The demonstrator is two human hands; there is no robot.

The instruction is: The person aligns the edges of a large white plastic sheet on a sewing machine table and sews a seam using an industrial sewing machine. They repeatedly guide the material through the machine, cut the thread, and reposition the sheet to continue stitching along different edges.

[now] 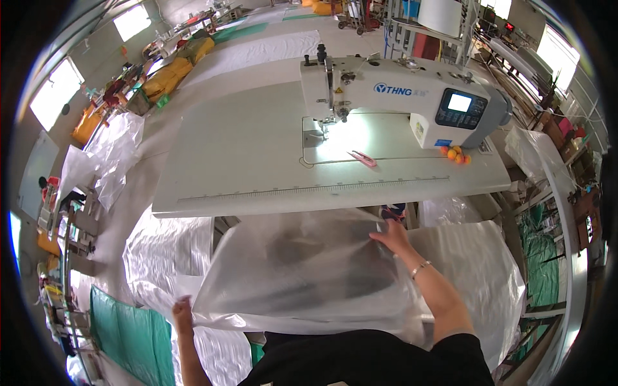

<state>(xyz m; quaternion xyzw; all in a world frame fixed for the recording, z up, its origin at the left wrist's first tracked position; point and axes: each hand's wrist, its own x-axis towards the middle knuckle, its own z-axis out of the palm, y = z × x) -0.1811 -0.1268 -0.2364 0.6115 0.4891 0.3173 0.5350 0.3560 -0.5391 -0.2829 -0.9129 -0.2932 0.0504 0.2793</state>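
A large translucent plastic sheet (302, 276) spreads across my lap, in front of the sewing table's near edge. My left hand (183, 311) is closed at the sheet's lower left corner, its fingers curled around the edge. Farther up and to the right, my right hand (391, 238) lies against the sheet's upper right part, thumb held apart from the fingers, just below the tabletop. A white sewing machine (380, 87) with a lit screen stands on the pale table (238, 154). Its lamp shines on the needle area.
A pink thread snipper (364, 159) lies near the needle, with small orange balls (456, 154) at the machine's base. More plastic sheeting (170, 248) hangs at the left, and another sheet (473, 270) at the right. Green sheeting (132, 331) covers the floor at lower left.
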